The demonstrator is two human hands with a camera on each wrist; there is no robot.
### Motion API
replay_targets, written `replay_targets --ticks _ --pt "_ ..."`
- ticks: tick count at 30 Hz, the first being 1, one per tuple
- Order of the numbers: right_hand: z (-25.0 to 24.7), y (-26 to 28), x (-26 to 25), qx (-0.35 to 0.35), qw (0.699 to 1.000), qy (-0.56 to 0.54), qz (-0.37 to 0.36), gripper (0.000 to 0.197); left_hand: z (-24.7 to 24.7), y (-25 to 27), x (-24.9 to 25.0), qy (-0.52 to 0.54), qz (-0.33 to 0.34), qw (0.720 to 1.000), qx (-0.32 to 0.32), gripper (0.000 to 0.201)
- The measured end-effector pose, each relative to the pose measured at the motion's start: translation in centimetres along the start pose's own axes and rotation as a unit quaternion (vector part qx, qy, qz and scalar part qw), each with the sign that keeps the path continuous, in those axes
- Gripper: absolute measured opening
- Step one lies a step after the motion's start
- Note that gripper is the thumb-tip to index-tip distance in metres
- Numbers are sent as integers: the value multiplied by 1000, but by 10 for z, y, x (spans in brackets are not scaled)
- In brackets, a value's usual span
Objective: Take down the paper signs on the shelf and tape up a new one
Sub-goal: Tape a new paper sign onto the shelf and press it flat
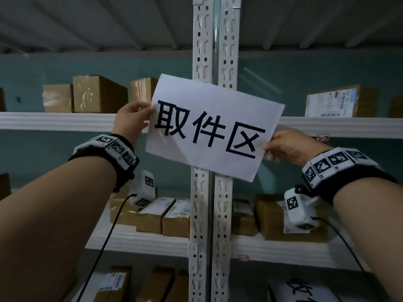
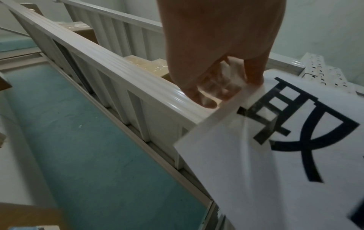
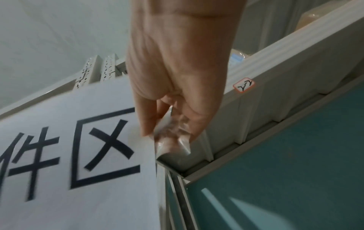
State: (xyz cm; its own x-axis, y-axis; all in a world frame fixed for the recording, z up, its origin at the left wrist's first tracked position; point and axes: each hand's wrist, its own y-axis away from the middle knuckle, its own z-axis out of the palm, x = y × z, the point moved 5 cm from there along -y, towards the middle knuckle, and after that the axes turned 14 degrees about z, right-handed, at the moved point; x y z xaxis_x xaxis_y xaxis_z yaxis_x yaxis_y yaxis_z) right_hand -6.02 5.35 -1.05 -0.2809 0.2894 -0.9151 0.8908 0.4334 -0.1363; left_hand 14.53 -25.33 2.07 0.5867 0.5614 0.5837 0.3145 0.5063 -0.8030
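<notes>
A white paper sign [image 1: 214,127] with three large black characters hangs tilted, right end lower, in front of the two white perforated uprights [image 1: 214,51] of the shelf. My left hand [image 1: 133,120] pinches its left edge, with clear tape [image 2: 220,82] under the fingers. At the sign's right edge my right hand [image 1: 281,147] pinches the paper together with a crumpled piece of clear tape [image 3: 173,140]. The sign [image 2: 275,155] fills the lower right of the left wrist view, and the sign [image 3: 78,155] fills the lower left of the right wrist view.
White shelf beams [image 1: 54,120] run left and right behind the sign, carrying cardboard parcels [image 1: 98,94] above and below. Another white sheet with black characters [image 1: 305,288] lies on the lowest shelf at the right. A small red-edged sticker [image 3: 243,85] is on the right beam.
</notes>
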Motion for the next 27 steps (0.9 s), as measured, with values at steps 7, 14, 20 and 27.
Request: replay_targets --ticks 7,14,20,27 --pt "-26 -2 -13 135 989 12 -54 15 -2 -9 -21 -28 -2 998 -52 13" --pt "-32 7 -31 290 952 66 -70 21 -1 -16 -25 -27 -14 998 -56 25" --pt "-32 8 -32 328 941 51 -67 24 -8 -21 -25 -80 5 997 -13 10" --pt "-34 8 -35 346 934 53 -73 18 -13 -19 -21 -126 24 992 4 10"
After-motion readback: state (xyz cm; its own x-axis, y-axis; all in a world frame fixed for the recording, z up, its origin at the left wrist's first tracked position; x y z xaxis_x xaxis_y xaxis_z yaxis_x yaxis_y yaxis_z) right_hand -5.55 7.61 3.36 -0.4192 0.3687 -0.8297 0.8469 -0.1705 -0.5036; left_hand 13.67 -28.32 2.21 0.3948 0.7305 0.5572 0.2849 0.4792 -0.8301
